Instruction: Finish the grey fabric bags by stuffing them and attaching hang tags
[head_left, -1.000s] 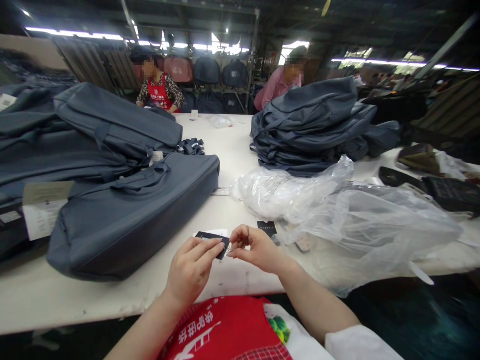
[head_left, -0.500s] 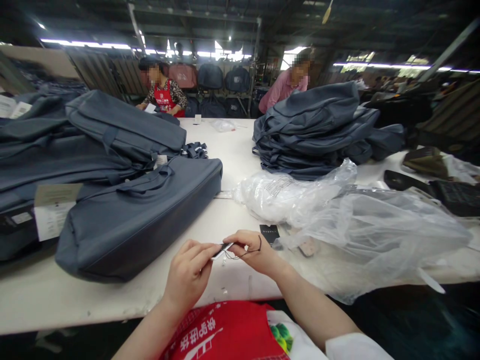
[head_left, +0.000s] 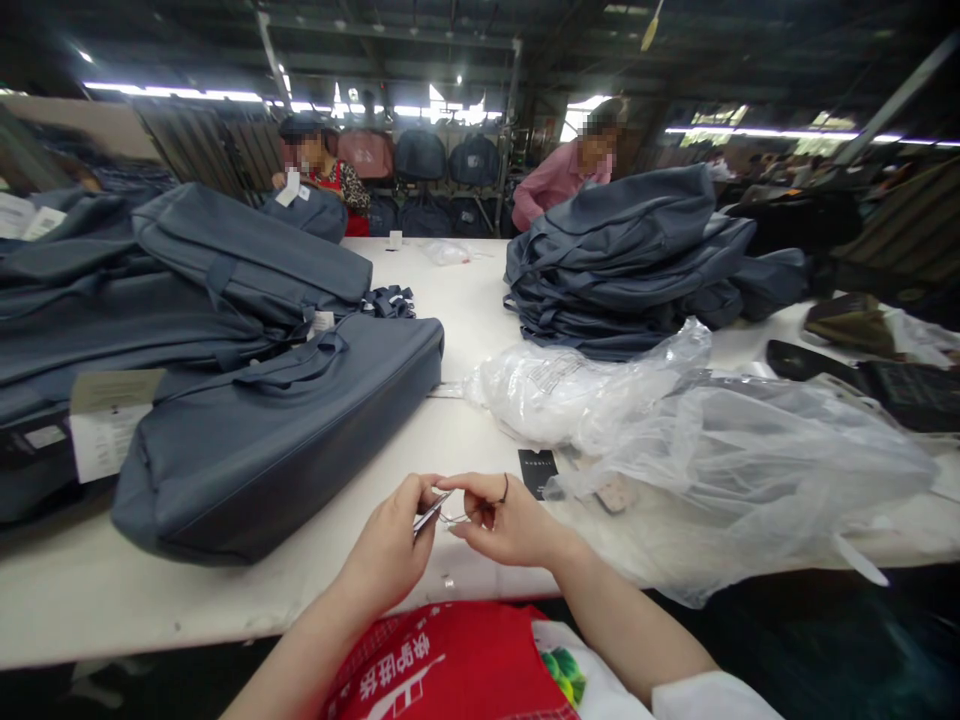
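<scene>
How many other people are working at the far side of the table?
2. One person in a red apron stands at the far left, behind a grey bag; one person in a pink shirt stands behind the right stack of bags. Others may be hidden.

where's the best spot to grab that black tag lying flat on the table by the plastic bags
Take the black tag by its near short edge, coming from the person's side with the right hand. It lies flat on the white table, so a fingertip probably has to slide or lift that edge first. Its far and right sides sit close against the plastic bags, leaving little room there.
</scene>
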